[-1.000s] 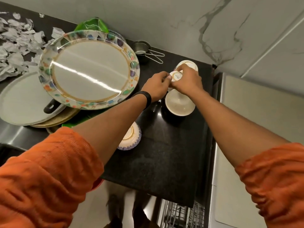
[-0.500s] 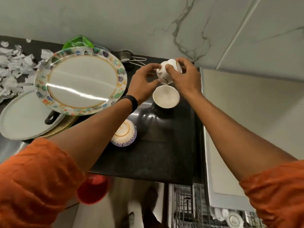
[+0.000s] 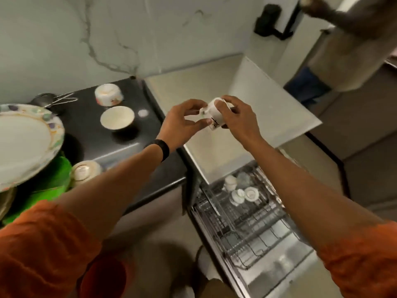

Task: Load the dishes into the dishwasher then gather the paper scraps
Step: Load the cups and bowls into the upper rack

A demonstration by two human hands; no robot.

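Two-handed hold on white cup, pinched by left hand, wrapped by right hand | tilted above pale counter | dishwasher rack below, bodyward, under right forearm | likely right-hand lowering

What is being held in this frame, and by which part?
A small white ceramic cup with a black mark, held between both hands: the left hand pinches one end, and the right hand curls round its side.
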